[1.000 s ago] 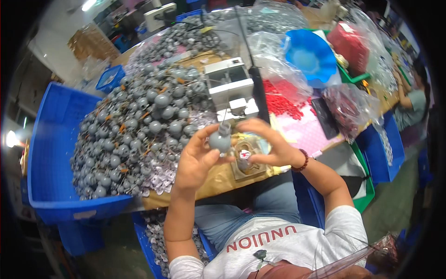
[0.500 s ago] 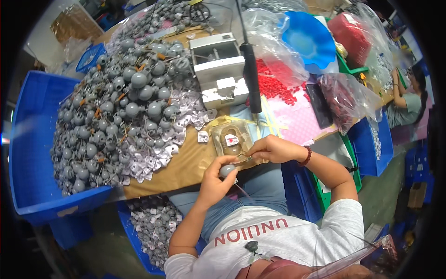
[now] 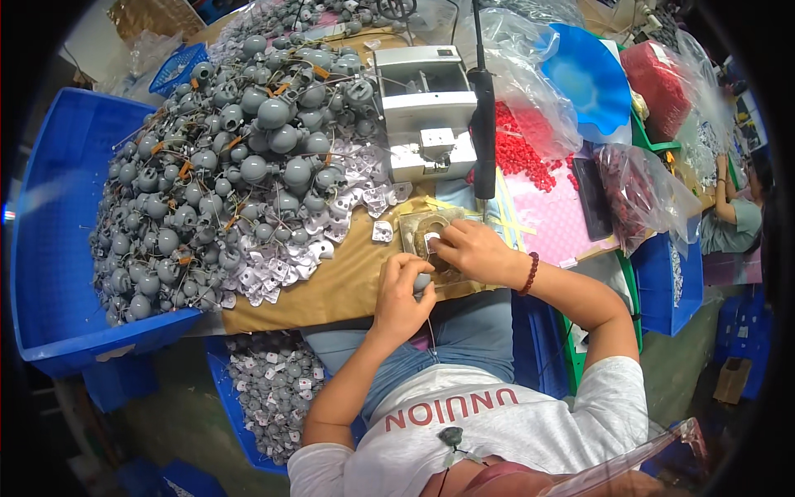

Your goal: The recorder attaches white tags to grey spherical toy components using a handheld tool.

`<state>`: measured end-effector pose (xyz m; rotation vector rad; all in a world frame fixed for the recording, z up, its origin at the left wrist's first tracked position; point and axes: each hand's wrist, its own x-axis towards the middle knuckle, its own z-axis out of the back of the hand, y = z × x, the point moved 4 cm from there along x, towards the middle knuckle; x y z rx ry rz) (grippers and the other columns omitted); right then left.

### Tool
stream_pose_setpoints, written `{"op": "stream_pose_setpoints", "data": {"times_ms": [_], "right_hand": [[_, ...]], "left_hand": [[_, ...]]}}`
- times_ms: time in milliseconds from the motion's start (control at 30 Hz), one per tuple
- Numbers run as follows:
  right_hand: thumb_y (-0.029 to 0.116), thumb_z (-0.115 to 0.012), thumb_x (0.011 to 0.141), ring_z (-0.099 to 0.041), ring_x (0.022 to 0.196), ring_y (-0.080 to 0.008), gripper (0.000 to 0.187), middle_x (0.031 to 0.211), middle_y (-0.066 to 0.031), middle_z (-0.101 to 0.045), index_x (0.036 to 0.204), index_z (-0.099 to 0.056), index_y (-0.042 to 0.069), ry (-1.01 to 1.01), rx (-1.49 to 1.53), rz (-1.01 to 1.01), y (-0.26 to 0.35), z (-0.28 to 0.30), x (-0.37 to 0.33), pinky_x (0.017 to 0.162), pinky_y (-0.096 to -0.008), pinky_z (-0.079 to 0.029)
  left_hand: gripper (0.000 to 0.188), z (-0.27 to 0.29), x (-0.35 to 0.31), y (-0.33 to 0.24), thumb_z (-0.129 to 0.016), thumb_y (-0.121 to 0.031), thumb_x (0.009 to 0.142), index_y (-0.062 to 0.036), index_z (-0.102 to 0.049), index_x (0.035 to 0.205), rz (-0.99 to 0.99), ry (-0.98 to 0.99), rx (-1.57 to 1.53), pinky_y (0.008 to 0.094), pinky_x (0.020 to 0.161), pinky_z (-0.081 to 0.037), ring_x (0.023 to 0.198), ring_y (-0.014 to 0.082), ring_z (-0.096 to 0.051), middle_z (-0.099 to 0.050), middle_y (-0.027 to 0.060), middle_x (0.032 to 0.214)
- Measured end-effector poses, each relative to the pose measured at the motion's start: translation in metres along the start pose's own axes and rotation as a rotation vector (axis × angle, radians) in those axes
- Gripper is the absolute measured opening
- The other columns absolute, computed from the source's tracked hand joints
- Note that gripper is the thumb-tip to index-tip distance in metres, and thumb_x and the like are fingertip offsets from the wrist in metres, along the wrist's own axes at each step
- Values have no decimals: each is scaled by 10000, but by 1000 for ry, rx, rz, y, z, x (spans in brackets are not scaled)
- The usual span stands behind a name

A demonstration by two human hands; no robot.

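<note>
Against the table's near edge, my left hand [image 3: 401,296] is closed around a round grey ball-shaped part [image 3: 421,282], and a thin wire trails down from it. My right hand [image 3: 479,253] reaches over a worn tan holding block [image 3: 411,235] with its fingertips pinched together. Those fingertips meet a small white plate [image 3: 431,239] set in the block's hollow; whatever they grip there is hidden. A single loose white plate [image 3: 382,232] lies to the left of the block.
A large heap of grey ball parts [image 3: 240,157] and loose white plates fills the left. Behind the block stands a white machine [image 3: 427,108] beside a hanging black handle [image 3: 483,141]. Red pieces [image 3: 530,149], a phone [image 3: 592,199] and a blue tray [image 3: 584,79] lie right.
My right hand has moved onto the holding block, its fingertips now at the white plate. My left hand has come forward with the ball part. The view has shifted slightly.
</note>
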<state>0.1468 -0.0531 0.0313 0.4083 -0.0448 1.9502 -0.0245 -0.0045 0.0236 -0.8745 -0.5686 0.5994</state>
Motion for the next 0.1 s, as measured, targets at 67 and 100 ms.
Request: {"op": "stream_pose_setpoints", "data": {"times_ms": [67, 100], "right_hand": [[156, -621, 806, -593, 858, -248, 282, 891, -70, -555, 1068, -669, 63, 45, -57, 29, 5, -1, -1, 760, -369, -516], [156, -626, 808, -596, 875, -247, 303, 904, -64, -554, 1094, -669, 68, 70, -60, 11, 5, -2, -3, 767, -380, -517]], "left_hand": [[254, -3, -2, 4, -717, -8, 765, -44, -649, 1007, -12, 23, 45, 402, 905, -483, 1033, 313, -579, -551, 137, 1119], [258, -4, -3, 5, -718, -10, 764, -47, -652, 1010, -3, 31, 48, 406, 911, -483, 1043, 316, -576, -547, 138, 1132]]}}
